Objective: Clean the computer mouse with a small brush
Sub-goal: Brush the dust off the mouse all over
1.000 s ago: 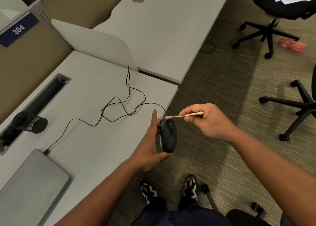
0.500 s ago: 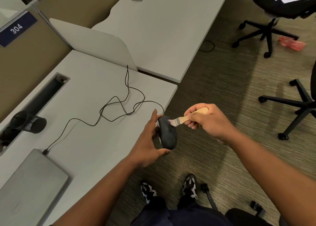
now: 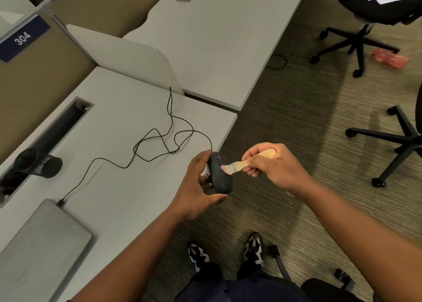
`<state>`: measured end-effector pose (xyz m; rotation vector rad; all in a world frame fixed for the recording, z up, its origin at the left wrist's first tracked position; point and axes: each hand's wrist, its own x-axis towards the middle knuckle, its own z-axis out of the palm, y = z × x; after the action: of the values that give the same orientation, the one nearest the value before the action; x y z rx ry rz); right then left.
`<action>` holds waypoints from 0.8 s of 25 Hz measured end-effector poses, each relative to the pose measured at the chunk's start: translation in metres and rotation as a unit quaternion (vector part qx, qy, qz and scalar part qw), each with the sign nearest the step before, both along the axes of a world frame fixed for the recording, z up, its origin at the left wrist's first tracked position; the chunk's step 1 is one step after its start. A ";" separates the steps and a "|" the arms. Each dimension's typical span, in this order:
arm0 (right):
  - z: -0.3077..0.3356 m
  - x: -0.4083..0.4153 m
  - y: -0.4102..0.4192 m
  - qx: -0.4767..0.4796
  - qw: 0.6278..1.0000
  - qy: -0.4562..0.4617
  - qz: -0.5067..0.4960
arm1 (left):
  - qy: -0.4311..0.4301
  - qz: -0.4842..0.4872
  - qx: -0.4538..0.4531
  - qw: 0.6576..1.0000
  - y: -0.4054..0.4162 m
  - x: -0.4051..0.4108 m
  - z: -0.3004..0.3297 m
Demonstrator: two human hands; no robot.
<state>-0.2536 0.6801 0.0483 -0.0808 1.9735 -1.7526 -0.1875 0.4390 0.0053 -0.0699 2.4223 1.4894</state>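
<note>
since half a second ago the small brush has slid down the mouse, its bristles now lying on the middle of the back rather than near the front end. the black wired computer mouse is held on edge just off the desk corner, its cable looping back across the desk. the left hand grips the mouse with fingers curled round it, and the right hand pinches the brush's wooden handle.

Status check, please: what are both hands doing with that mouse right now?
Left hand grips mouse. Right hand holds brush, bristles on mouse. Nothing in the way.
</note>
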 end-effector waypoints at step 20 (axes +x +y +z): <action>0.007 0.013 0.008 0.007 0.986 0.067 0.152 | -0.046 0.074 0.205 0.975 -0.003 0.002 0.012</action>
<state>-0.2409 0.6879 0.0556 -0.4812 1.9449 -1.5700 -0.1854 0.4361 0.0177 -0.2284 2.0294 1.9760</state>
